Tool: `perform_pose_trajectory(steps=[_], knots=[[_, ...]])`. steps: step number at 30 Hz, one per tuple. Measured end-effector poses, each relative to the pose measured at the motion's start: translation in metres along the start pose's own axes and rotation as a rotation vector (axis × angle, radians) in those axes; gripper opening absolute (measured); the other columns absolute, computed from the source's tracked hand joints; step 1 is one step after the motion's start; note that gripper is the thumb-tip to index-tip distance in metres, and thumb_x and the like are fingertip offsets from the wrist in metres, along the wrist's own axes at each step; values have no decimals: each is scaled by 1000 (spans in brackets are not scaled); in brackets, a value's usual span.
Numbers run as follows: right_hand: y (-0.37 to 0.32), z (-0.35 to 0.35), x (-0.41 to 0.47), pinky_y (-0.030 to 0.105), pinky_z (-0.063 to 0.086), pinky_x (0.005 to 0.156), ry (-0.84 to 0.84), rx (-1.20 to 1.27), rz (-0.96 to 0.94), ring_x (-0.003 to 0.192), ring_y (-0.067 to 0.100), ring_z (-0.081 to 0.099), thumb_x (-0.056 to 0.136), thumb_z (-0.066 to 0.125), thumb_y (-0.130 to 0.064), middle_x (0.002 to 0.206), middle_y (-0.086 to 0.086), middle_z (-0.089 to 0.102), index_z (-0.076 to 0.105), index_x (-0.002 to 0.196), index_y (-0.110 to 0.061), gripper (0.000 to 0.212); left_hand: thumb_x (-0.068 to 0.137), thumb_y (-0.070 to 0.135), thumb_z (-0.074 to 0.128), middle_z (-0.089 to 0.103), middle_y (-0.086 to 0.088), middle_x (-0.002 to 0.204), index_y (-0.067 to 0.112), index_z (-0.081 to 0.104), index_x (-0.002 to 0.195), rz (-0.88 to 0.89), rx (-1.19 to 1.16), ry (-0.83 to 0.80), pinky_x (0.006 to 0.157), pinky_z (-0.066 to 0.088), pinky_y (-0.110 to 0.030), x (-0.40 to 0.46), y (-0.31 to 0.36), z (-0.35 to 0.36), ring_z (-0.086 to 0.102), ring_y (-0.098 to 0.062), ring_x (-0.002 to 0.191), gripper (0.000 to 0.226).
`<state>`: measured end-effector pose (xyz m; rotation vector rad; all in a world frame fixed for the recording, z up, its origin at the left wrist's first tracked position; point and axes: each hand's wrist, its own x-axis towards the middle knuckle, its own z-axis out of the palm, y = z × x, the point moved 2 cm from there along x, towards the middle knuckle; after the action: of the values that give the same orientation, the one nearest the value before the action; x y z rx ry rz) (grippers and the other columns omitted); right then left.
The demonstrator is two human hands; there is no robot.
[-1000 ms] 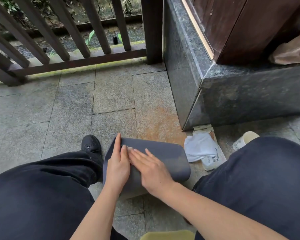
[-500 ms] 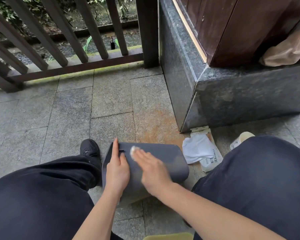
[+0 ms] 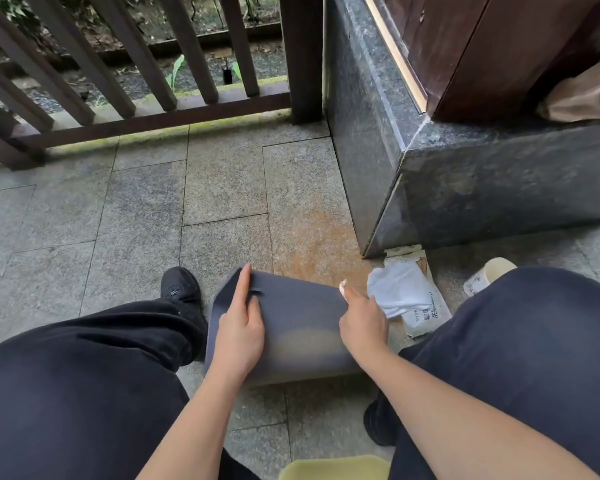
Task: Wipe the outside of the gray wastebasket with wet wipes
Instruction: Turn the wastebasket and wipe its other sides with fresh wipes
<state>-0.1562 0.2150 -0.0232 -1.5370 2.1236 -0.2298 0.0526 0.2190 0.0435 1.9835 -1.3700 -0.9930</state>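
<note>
One gray wastebasket (image 3: 298, 327) lying on its side on the floor (image 3: 146, 220) between the knees

Left hand (image 3: 239, 327) is resting flat on it, fingers straight; right hand (image 3: 362, 320) is pinching one wet wipe (image 3: 343, 287) at its right end. One wipes pack (image 3: 423, 313) is sitting beside it, a white wipe (image 3: 395, 289) sticking out.
</note>
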Motion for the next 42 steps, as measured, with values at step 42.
perform_pose_trajectory(steps=[42], knots=[[36, 4, -16, 32, 45, 77, -4, 104, 141, 103, 33, 61, 98, 41, -10, 118, 10, 65, 53, 138, -26, 44, 101, 32, 38, 29, 32, 138, 54, 21, 149, -69, -113, -52, 100, 21, -19, 33, -10, -5, 31, 6, 125, 55]])
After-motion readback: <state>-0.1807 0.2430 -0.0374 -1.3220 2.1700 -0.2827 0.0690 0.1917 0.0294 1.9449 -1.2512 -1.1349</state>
